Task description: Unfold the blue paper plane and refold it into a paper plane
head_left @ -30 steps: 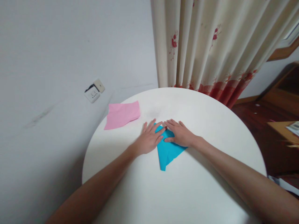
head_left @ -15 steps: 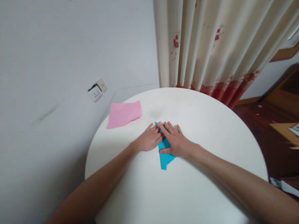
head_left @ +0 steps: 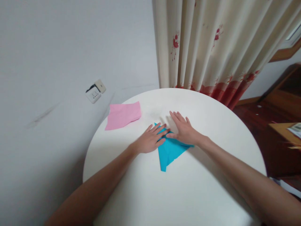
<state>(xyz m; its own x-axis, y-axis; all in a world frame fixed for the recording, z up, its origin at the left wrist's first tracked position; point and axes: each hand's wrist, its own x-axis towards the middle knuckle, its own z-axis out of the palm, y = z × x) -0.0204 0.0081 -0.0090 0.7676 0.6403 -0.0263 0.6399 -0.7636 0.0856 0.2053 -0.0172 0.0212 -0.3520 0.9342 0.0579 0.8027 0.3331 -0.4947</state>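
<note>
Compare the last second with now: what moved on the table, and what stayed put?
The right hand slid away from the person and rightward, uncovering more of the blue folded paper; only its thumb side now rests on the paper. The left hand stayed flat on the paper's left edge. The pink paper and white round table did not move.

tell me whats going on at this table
A person has both bare hands flat on a folded blue paper lying on a round white table. The left hand presses its left edge, fingers spread over the top corner. The right hand lies palm down on the upper right part, with its fingers reaching past the paper onto the table. A pink paper lies untouched near the table's far left edge.
</note>
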